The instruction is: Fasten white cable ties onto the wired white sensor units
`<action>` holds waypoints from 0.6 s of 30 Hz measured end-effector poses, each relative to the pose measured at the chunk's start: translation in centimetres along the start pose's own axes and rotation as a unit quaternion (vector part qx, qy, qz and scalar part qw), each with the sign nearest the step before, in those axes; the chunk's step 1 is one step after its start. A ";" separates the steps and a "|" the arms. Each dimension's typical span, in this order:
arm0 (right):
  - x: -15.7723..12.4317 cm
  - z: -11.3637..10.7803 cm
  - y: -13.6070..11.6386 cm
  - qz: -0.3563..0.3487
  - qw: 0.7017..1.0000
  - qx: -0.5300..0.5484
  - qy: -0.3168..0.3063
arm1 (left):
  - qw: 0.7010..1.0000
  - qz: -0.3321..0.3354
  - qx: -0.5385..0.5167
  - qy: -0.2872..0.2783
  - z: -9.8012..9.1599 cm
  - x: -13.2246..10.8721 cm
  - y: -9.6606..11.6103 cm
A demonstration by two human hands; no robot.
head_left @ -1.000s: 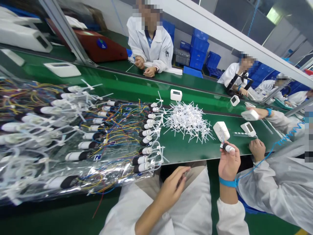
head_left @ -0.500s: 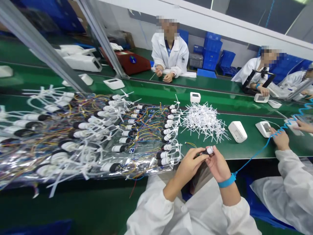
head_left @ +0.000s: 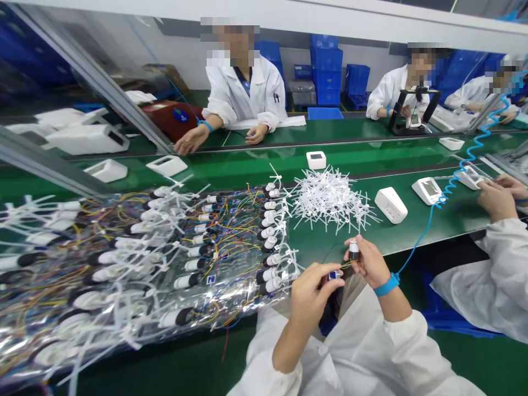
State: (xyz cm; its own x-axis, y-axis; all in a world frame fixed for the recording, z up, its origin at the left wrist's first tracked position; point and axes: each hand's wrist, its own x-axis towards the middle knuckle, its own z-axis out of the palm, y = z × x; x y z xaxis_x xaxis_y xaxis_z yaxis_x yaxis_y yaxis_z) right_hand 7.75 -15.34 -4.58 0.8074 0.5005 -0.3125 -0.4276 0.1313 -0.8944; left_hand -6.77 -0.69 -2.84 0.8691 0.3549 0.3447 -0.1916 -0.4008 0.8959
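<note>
My right hand (head_left: 371,263), with a blue wrist strap, is closed around a small white-and-black cylindrical pump (head_left: 353,250), held upright with its white end on top. Thin wires (head_left: 345,265) run from its lower end toward my left hand (head_left: 312,286). That hand pinches a small blue part (head_left: 334,274) between thumb and fingers; its exact kind is too small to make out. Both hands are just over the near edge of the green bench (head_left: 313,250). To the left, rows of similar pumps (head_left: 270,275) with white tubes and coloured wires lie on clear plastic.
A pile of white cable ties (head_left: 328,198) lies beyond my hands. White device housings (head_left: 391,205) stand on the bench to the right. A coiled blue cord (head_left: 456,179) crosses the right side. Co-workers sit opposite (head_left: 247,93) and at my right (head_left: 497,198).
My hands have moved apart; the pump is now upright in my right hand, and the blue part shows in my left. The view has shifted. The person opposite has stretched out an arm.
</note>
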 end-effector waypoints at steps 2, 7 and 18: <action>0.0 -0.3 -0.6 -0.016 0.999 -0.033 -0.015 | 0.996 -0.059 -0.065 0.005 0.1 0.1 1.1; 0.6 -0.5 -1.0 -0.071 0.992 -0.092 -0.058 | 0.974 -0.161 -0.151 0.052 1.8 2.5 0.3; 2.9 0.6 2.1 -0.064 0.995 0.051 -0.064 | 0.987 -0.130 -0.078 0.049 4.6 5.8 -5.3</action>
State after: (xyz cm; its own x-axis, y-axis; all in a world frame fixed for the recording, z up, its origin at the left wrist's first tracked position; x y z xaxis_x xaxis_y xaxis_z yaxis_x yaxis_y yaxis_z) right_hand 8.93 -13.08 -7.15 0.8020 0.5782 -0.1499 -0.3699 0.2839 -0.8846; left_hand 1.41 -0.37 -6.90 0.8511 0.5120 0.1162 -0.0427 -0.1531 0.9873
